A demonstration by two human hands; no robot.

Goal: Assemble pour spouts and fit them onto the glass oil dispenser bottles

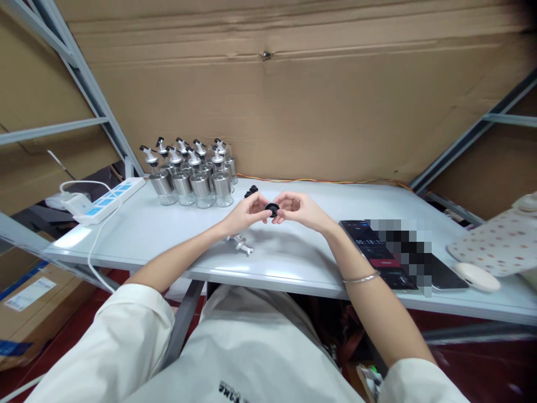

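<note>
A small round black part (272,210), like a cap or ring, is pinched between my two hands above the middle of the table. My left hand (248,214) grips its left side with thumb and fingers. On the other side, my right hand (300,210) closes its fingertips round the edge. Just behind my left hand lie some black pieces (251,191), partly hidden by the fingers. A silver pourer spout (240,244) rests on the table below my left wrist, partly covered by the forearm.
Several glass bottles with steel bands and pourer tops (202,187) stand at the back left. A white power strip (109,201) with a cable lies at the left edge. On the right are a phone (373,252), a white oval object (477,277) and a dotted cloth-like item (495,240).
</note>
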